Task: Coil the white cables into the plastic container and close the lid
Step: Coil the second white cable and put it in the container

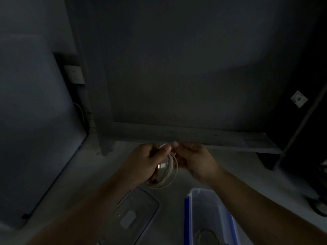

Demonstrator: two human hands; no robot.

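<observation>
A white cable point(168, 172) hangs in several loops from my left hand point(148, 161), which grips the top of the coil; a plug end shows near the palm. My right hand point(192, 158) pinches the cable's end beside the left thumb. Both hands hover above the floor. Below and to the right stands the clear plastic container point(192, 206) with blue clips, open, with another coiled cable point(206, 236) lying in its bottom. The clear lid point(139, 209) lies flat on the floor to the container's left, under my left forearm.
The scene is dim. A grey wall with a low ledge point(194, 137) runs behind my hands. A wall socket point(75, 75) sits at the left corner. A metal frame leg point(283, 152) and dark objects stand at the right.
</observation>
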